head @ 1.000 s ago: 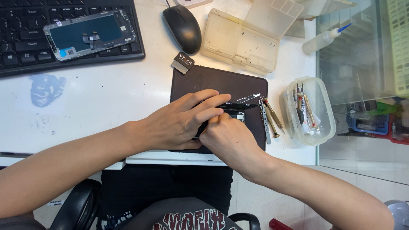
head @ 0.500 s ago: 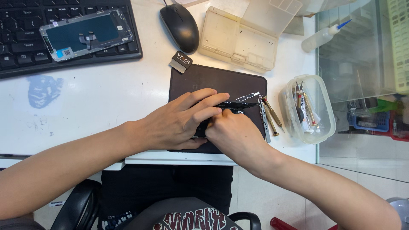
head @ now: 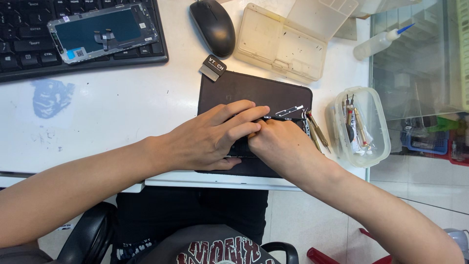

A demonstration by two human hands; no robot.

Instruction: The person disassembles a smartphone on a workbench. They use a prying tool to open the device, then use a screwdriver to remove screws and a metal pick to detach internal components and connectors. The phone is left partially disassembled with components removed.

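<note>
My left hand [head: 215, 137] lies flat over a dark phone body [head: 240, 149] on a dark brown work mat [head: 244, 90], fingers stretched to the right and pressing it down. My right hand [head: 283, 146] is curled against the phone's right end, its fingertips tucked under my left fingers, so whatever it holds is hidden. Most of the phone is covered by both hands. Small silver metal parts [head: 288, 111] lie on the mat just beyond my fingertips.
Brass-tipped tools [head: 317, 132] lie at the mat's right edge beside a clear tub [head: 378, 142] of tools. Farther back: a black mouse [head: 212, 27], an open beige plastic case [head: 283, 44], a small scraper [head: 213, 67], a squeeze bottle [head: 376, 44], a keyboard [head: 29, 49] bearing a detached phone screen [head: 102, 32].
Both hands have stayed on the phone with only slight finger shifts. The things on the table have not moved.
</note>
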